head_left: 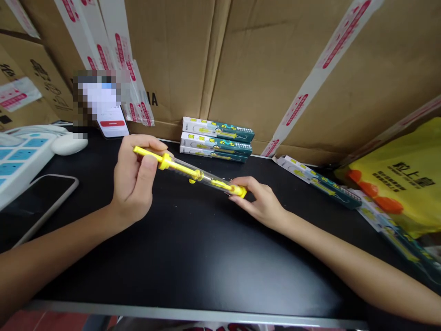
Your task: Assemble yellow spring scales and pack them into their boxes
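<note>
A tubular spring scale [181, 168], with a clear barrel and yellow parts, is held slantwise above the black table, its left end higher. My left hand [135, 179] pinches the yellow rod at that end between thumb and fingers. At the lower right end, my right hand [259, 201] grips the yellow end cap with thumb and fingertips. Inside the barrel, a spring and a yellow piece show partly. Behind the scale, a stack of printed spring scale boxes [216, 140] lies against the cardboard.
More printed boxes [319, 182] lie at the right, beside a yellow bag [406, 179]. At left are a power strip [25, 154], a white mouse-shaped object [70, 143], and a phone [37, 207]. Another phone [110, 110] leans on large cardboard cartons [275, 41]. The table's front edge [193, 314] runs along the bottom.
</note>
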Tool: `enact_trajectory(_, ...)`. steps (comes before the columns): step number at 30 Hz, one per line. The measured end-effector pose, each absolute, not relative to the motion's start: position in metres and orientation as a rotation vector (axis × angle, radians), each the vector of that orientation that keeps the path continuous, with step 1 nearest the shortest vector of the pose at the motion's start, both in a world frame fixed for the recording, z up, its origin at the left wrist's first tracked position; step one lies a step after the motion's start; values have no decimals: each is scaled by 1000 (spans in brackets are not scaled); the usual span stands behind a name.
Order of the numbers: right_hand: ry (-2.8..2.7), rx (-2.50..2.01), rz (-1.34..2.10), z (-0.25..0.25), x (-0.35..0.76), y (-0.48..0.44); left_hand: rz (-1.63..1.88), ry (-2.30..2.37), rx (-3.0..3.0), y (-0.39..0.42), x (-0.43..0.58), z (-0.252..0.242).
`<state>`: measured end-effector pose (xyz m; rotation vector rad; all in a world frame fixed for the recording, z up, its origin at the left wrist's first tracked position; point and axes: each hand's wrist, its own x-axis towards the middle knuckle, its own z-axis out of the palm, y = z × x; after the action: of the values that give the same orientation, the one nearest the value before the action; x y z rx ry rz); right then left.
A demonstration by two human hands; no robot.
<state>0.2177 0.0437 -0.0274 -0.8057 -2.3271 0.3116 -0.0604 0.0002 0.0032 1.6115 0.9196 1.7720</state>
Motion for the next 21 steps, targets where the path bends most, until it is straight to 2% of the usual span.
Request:
enact_trajectory(2, -2372, -751, 72, -31, 217, 43, 1890, 894, 1798, -1, -58, 4)
enact_trajectory(7, -2359, -674, -281, -36, 217, 39, 1724, 913, 1519, 7, -56, 3)
enact_trajectory(11, -2292, -609, -309, -40, 220, 41, 1691, 792, 1400, 13, -60, -1)
enact_trajectory(17, -2289, -759, -266, -43, 222, 50, 1773, 694, 1795, -3, -56, -1)
enact_trajectory(21, -2282, -797, -371, -42, 223, 53, 1698, 776, 1678, -6, -53, -1)
